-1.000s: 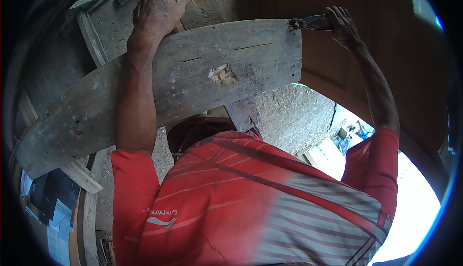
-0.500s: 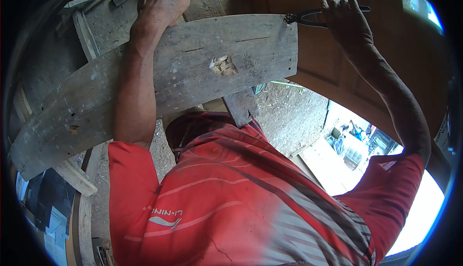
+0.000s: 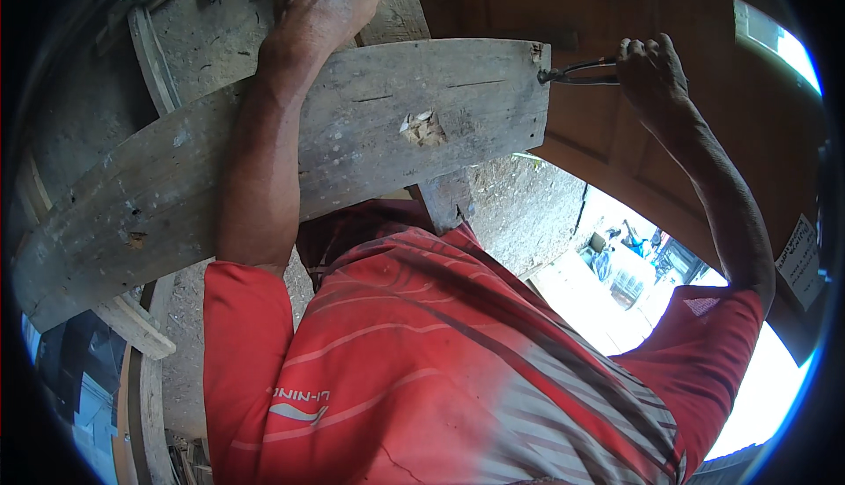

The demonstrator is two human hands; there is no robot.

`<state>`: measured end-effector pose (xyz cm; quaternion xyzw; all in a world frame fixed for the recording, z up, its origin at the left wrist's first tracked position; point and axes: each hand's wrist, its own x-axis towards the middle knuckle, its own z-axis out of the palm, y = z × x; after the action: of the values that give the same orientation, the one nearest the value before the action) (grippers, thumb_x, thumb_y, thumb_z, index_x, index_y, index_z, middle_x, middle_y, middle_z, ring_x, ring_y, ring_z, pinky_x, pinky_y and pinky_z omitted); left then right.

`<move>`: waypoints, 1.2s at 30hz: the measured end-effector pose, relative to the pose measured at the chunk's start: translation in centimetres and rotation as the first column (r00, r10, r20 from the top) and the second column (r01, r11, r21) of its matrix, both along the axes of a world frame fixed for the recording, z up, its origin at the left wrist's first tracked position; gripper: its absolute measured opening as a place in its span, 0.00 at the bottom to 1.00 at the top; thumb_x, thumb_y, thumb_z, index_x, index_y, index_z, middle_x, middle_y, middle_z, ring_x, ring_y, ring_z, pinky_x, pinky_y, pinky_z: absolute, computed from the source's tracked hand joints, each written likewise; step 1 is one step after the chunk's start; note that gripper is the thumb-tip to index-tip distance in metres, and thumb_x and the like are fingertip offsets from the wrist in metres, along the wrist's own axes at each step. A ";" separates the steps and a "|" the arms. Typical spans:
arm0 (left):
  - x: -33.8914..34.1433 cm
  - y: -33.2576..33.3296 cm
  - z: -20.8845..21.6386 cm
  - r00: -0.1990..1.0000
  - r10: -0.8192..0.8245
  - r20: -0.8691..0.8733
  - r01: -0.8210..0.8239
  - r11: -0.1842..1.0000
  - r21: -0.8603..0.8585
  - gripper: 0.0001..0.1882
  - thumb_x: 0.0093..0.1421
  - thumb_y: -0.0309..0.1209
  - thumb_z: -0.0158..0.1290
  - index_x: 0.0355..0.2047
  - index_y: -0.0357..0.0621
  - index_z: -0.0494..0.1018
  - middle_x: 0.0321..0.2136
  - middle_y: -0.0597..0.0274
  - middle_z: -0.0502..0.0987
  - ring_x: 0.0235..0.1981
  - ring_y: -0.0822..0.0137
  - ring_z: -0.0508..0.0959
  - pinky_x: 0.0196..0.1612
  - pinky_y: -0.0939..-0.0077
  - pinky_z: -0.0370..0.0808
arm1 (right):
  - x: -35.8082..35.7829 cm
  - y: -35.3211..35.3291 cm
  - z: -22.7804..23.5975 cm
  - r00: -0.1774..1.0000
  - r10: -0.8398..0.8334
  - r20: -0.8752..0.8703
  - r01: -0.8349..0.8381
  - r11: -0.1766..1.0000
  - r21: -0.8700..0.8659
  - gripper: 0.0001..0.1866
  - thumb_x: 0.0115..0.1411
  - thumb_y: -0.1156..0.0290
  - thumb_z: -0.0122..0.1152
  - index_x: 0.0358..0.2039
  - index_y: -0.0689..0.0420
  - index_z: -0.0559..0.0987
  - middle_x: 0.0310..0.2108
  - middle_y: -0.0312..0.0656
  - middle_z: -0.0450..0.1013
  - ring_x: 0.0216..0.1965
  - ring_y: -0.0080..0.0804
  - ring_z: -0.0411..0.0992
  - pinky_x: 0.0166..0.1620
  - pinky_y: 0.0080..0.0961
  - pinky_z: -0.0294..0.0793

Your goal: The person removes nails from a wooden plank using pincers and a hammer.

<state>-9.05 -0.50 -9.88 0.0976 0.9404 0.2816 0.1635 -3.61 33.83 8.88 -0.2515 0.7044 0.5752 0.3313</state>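
Note:
A long grey weathered board (image 3: 361, 133) with a curved far edge lies across the view, with a broken, pale hole near its middle. My right hand (image 3: 653, 76) is closed around the handles of dark metal pincers (image 3: 581, 73). Their jaws meet the board's right end, below its far corner. My left forearm crosses over the board. Beyond the far edge, my left hand (image 3: 321, 8) has its thumb stuck out and its fingers bent; what they grip, if anything, is hidden.
A brown panelled wooden surface (image 3: 607, 133) stands at the right. Wood strips (image 3: 154, 62) lie at the far left, and a timber piece (image 3: 132, 327) shows under the board's left end. Gravelly ground (image 3: 519, 208) and bright clutter (image 3: 629, 265) appear beyond my right side.
The pincers have moved from the board's far right corner down to its right end edge, with my right hand lower and nearer. My left hand has shifted slightly right.

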 end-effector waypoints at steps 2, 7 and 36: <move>-0.1 -0.1 0.0 0.999 -0.010 0.042 0.009 1.000 0.007 0.32 0.65 0.60 0.51 0.46 0.40 0.76 0.34 0.46 0.83 0.43 0.48 0.83 0.50 0.49 0.78 | -0.4 1.7 -0.2 0.996 -0.006 -0.088 0.000 0.998 -0.067 0.19 0.63 0.68 0.61 0.53 0.61 0.74 0.40 0.40 0.79 0.47 0.35 0.79 0.43 0.37 0.78; -0.2 0.0 0.6 0.997 0.002 0.076 -0.001 1.000 -0.012 0.32 0.66 0.60 0.51 0.48 0.41 0.76 0.34 0.47 0.83 0.44 0.48 0.83 0.50 0.50 0.78 | -1.5 1.7 -0.1 0.940 -0.271 -0.208 0.213 0.940 -0.266 0.27 0.63 0.74 0.59 0.63 0.60 0.69 0.49 0.50 0.75 0.54 0.45 0.75 0.50 0.42 0.81; -0.4 -0.2 0.9 0.990 -0.048 0.129 0.045 0.999 0.022 0.32 0.66 0.61 0.49 0.47 0.43 0.76 0.38 0.48 0.82 0.48 0.48 0.82 0.54 0.49 0.77 | 0.2 0.3 -0.9 0.958 -0.066 -0.278 -0.005 0.969 -0.248 0.30 0.60 0.76 0.62 0.63 0.67 0.67 0.51 0.56 0.72 0.60 0.57 0.70 0.57 0.42 0.77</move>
<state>-9.41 -0.69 -8.95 0.1025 0.9226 0.2925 0.2298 -3.37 34.13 8.01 -0.1945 0.8143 0.5082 0.2021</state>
